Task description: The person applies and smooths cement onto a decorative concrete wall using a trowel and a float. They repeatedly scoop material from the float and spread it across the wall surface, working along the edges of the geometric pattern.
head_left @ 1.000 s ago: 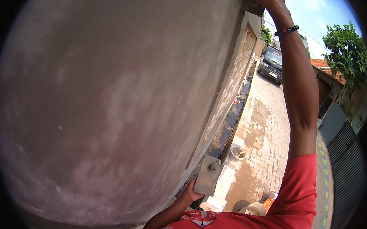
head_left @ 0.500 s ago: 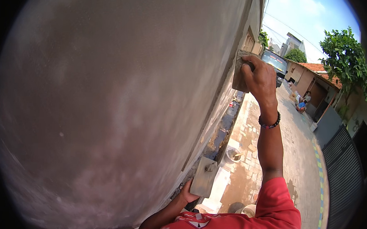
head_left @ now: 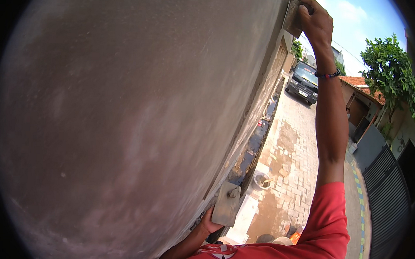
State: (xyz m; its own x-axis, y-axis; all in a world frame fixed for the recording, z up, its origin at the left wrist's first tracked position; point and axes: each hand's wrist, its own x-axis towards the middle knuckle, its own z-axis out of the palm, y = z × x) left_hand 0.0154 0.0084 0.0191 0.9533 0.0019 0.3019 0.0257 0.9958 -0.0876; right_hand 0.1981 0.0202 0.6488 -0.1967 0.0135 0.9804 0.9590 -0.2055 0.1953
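Note:
My right hand (head_left: 318, 25) is raised high at full arm's length, its fingers wrapped round the grip of a rectangular plastering float (head_left: 293, 16). The float is at the upper edge strip of the grey plastered wall (head_left: 133, 126); whether its face touches the plaster cannot be seen. Low beside the wall, my left hand (head_left: 208, 223) grips a flat rectangular mortar board (head_left: 224, 212) by its near side. A small grey lump of mortar (head_left: 233, 193) sits near the board's far end.
A drainage ditch (head_left: 248, 154) with dark water runs along the wall's foot. A bucket (head_left: 261, 180) with a stick-like handle stands on the paving (head_left: 286, 179), and another pale container (head_left: 282, 241) is nearer me. A dark vehicle (head_left: 304, 83) faces me up the lane.
My right hand has moved the float upward along the wall's edge, the arm stretching further. My left hand and the mortar board have shifted slightly left. More of the vehicle shows.

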